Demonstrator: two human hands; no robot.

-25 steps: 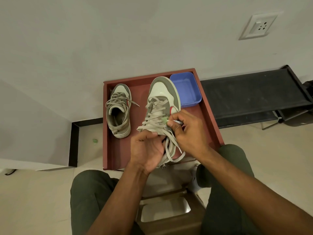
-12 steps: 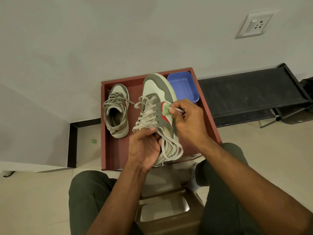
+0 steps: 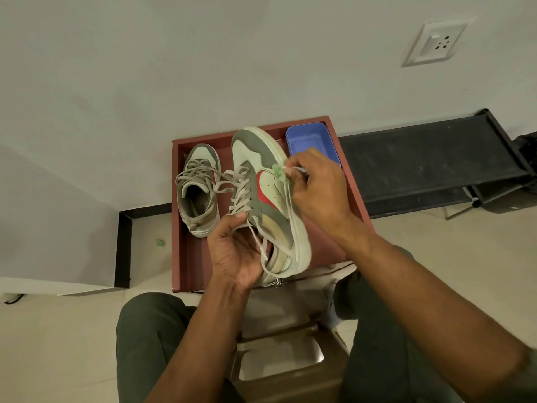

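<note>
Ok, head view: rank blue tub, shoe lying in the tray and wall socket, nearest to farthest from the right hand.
1. Blue tub, just behind the right hand.
2. Shoe lying in the tray, to the left.
3. Wall socket, upper right.

The left hand (image 3: 235, 254) hides the heel of the held shoe (image 3: 273, 184). The right hand (image 3: 319, 187) covers most of the thin white tool (image 3: 300, 169) and the near corner of the blue tub (image 3: 308, 141).

sneaker (image 3: 274, 205) rolled side-up, red stripe showing, right hand (image 3: 318, 190) and green brush (image 3: 278, 170) moved toeward
</note>
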